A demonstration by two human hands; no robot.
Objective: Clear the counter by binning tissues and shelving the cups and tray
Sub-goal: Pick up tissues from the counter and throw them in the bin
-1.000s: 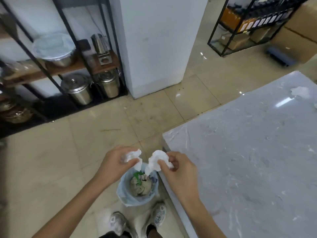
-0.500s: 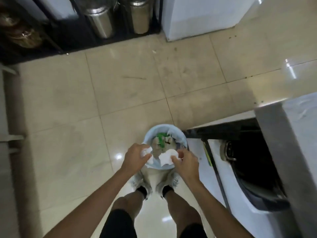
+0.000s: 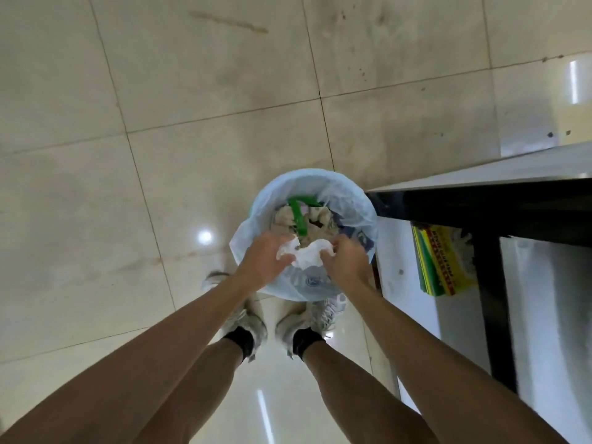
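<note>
At frame centre, the left hand [image 3: 262, 259] and right hand [image 3: 344, 262] are pinching crumpled tissues [image 3: 307, 255] over the lined bin [image 3: 349, 200]; released off-centre, they could be landing on the floor.

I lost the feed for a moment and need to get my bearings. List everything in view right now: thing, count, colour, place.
bin: one, pale blue liner, on the floor by the feet
tissues: white wads, count unclear, held over the bin
rubbish: beige scraps and a green strip, inside the bin
counter: one, grey top, dark frame, right of the bin
packet: one, yellow, green and red, under the counter
floor: beige tiles
shoes: two, pale, near the bin
left hand: closed on tissue
right hand: closed on tissue
</note>
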